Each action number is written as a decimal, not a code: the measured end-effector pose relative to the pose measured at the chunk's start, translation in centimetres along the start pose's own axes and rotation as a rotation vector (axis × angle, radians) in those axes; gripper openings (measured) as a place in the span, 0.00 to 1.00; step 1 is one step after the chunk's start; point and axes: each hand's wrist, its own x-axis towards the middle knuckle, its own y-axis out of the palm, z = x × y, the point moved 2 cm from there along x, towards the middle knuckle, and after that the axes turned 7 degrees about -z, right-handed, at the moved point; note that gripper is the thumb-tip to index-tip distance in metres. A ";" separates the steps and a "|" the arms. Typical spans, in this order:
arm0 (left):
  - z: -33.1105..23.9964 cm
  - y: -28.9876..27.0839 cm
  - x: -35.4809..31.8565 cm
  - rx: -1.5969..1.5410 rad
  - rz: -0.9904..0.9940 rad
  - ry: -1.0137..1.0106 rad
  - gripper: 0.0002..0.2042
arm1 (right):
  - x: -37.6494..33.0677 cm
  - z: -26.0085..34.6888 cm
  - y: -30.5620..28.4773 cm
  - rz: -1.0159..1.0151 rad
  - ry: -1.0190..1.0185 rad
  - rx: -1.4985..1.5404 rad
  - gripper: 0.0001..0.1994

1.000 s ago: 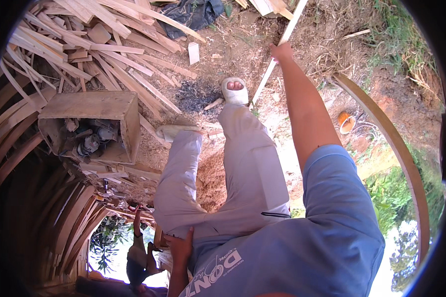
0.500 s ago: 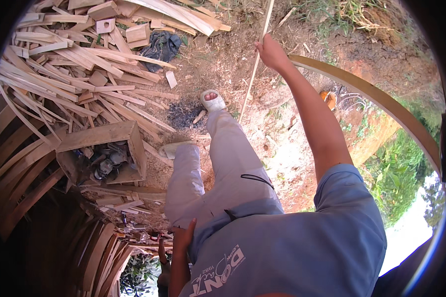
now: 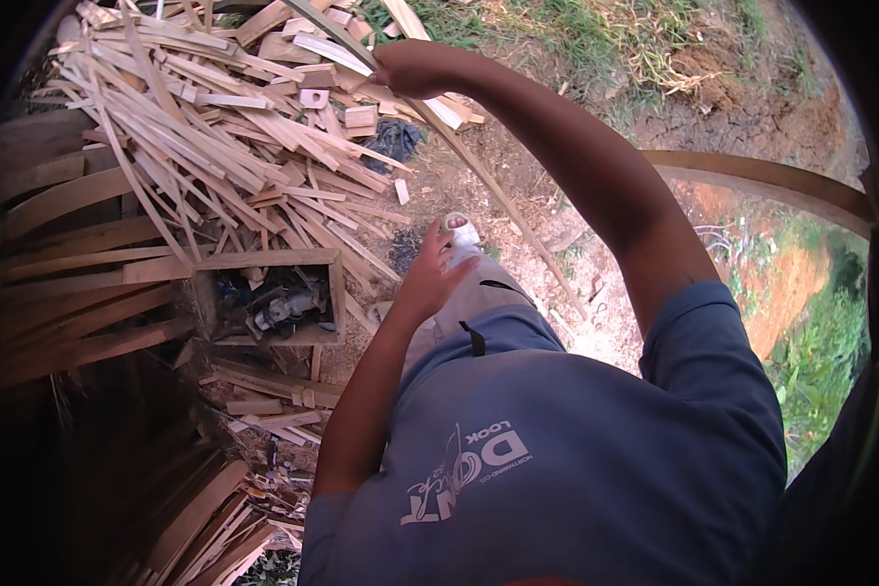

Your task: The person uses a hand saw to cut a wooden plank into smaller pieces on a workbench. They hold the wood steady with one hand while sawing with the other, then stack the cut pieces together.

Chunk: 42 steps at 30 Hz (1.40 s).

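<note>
A long thin wooden strip (image 3: 503, 200) slants from the upper left down toward the ground beside my leg. My right hand (image 3: 407, 68), at the end of my outstretched arm, is closed round its upper part, over the edge of the wood pile (image 3: 205, 127). Lower down, my left hand (image 3: 438, 273) hovers in front of my leg with its fingers apart and nothing in it. The pale sandal (image 3: 462, 232) on my foot shows just beyond those fingers. Both hands are apart from each other.
A wooden box (image 3: 337, 298) holding metal tools stands at the left, near stacked curved boards (image 3: 88, 239). A dark crumpled plastic bag (image 3: 393, 143) lies by the pile. At the right a curved beam (image 3: 772, 179) arches across, with grass (image 3: 596, 49) beyond the dirt.
My right hand has swung left with the wooden strip, which now leans the other way. My left hand has risen from beside my hip to in front of my leg. The view has shifted.
</note>
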 end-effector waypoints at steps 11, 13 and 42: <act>-6.8 -2.7 1.7 0.069 -0.576 0.329 0.14 | -6.0 9.8 -0.3 -0.145 -0.305 0.340 0.34; -6.4 -4.9 2.2 -0.147 -0.663 0.366 0.13 | -12.9 7.4 -0.1 -0.141 -0.258 0.238 0.35; 4.4 -20.0 -6.4 -0.393 -0.330 0.006 0.25 | -37.1 -3.4 20.7 -0.018 0.754 0.878 0.23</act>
